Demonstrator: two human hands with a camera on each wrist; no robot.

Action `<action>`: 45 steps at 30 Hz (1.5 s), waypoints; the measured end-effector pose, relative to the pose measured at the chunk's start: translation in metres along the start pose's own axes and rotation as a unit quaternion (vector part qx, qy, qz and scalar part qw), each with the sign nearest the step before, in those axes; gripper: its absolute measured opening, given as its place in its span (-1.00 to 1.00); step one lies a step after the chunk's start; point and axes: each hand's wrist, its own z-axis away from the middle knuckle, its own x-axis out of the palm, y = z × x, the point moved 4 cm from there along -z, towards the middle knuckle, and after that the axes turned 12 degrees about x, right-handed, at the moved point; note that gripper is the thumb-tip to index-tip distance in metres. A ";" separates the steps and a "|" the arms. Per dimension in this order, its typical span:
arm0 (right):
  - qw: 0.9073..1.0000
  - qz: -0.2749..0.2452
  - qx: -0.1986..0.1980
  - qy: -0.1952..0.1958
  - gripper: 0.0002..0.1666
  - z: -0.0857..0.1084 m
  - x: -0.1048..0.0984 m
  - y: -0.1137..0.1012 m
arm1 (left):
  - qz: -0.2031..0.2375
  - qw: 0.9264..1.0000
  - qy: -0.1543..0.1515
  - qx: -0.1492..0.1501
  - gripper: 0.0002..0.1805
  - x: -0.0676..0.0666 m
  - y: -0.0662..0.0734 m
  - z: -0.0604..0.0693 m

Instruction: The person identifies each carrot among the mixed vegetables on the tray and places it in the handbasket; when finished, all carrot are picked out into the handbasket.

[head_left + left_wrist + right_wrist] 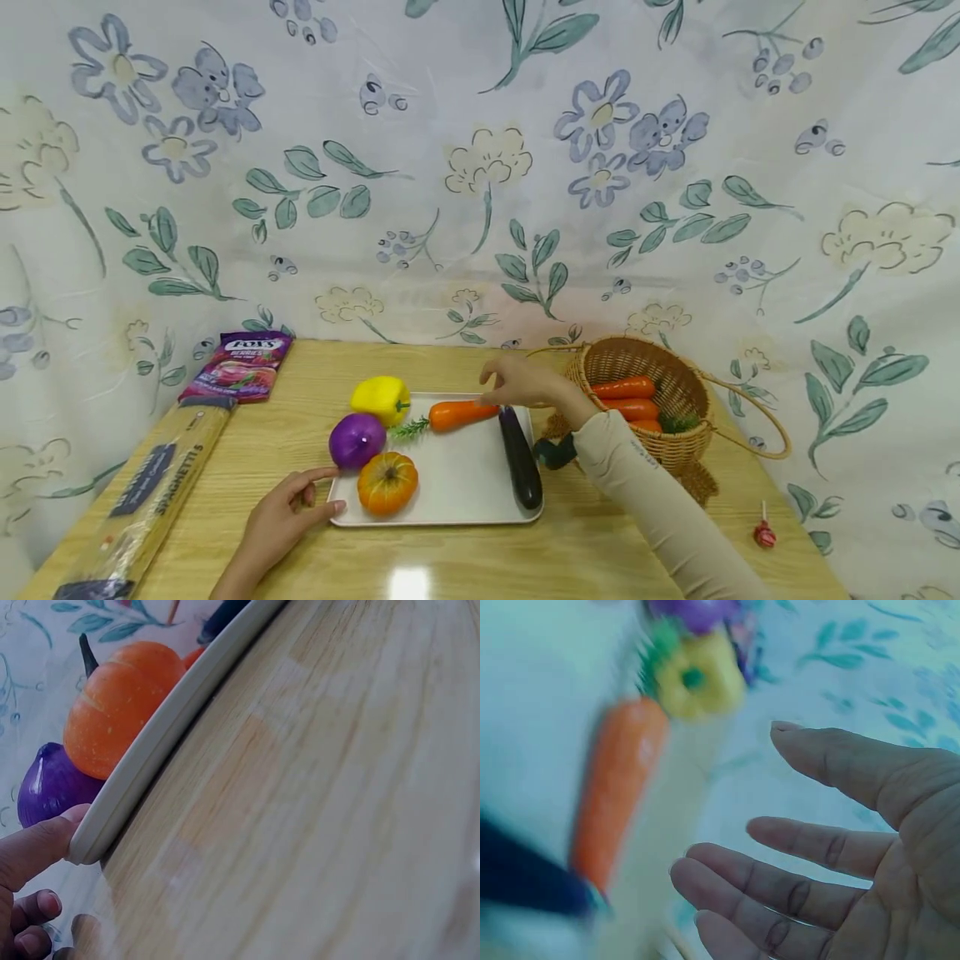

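Observation:
My left hand [288, 508] rests at the left edge of a white tray [465, 487], its thumb touching the rim in the left wrist view. My right hand [847, 862] is above the tray's far right corner with fingers spread and nothing between them. Just below it lies an orange carrot [453, 415] with a green top. A dark eggplant [521, 462] lies along the tray's right side. At the tray's left are an orange pumpkin [387, 483], a purple onion-like vegetable [357, 441] and a yellow bell pepper [381, 400].
A wicker basket [678, 450] holding several carrots [630, 408] lies tipped at the right, partly behind my right arm. A dark green object [555, 452] sits beside the tray. Spaghetti [153, 492] and a purple Fox's bag [240, 367] are at left; a lollipop [764, 533] is far right.

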 end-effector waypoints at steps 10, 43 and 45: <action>0.995 0.015 0.097 0.001 -0.21 -0.055 0.079 -0.021 | 0.020 1.000 0.008 0.002 -0.52 0.001 0.003 0.001; 0.986 0.104 0.120 0.050 -0.54 -0.014 0.111 -0.024 | 0.013 1.000 -0.003 -0.014 -0.51 -0.001 0.003 0.002; 0.986 0.109 0.116 0.054 -0.52 -0.007 0.114 -0.024 | 0.013 1.000 -0.005 -0.016 -0.51 -0.001 0.003 0.002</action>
